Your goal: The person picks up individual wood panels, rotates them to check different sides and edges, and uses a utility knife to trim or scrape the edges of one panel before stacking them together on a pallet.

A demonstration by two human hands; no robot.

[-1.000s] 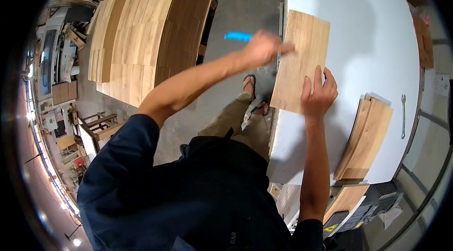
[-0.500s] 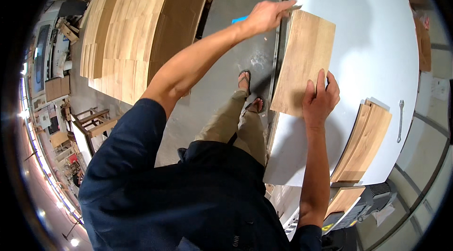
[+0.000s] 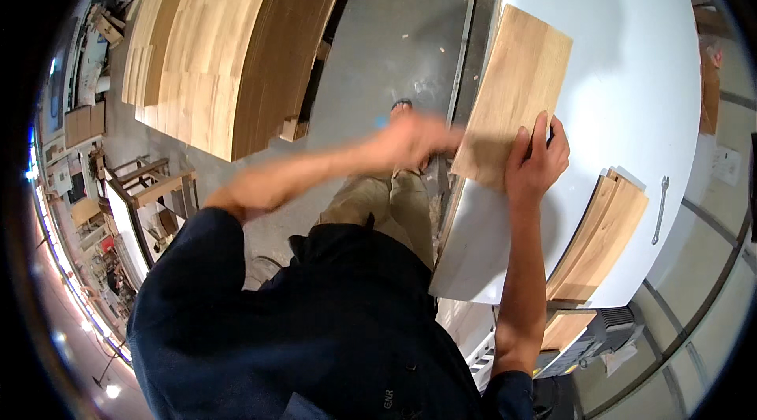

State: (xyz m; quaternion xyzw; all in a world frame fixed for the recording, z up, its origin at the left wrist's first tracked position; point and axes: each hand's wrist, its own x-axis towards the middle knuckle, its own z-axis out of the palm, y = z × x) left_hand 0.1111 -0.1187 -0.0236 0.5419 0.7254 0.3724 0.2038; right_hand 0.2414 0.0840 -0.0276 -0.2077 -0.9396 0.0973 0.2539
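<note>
In the head view, your right hand (image 3: 536,164) rests spread fingers on the wooden board (image 3: 522,65) at the white tabletop's (image 3: 643,97) left edge, while your left hand (image 3: 412,141), near the board's lower left corner, is too blurred to tell its grip.

From my end, I read the board (image 3: 524,65) as smooth, grained wood with a low sheen, like the narrow strips (image 3: 611,238). The white tabletop (image 3: 646,49) looks smooth to me, the wrench (image 3: 660,211) shiny metal, the shirt (image 3: 315,317) matt cloth, the floor (image 3: 386,26) dull concrete.
</note>
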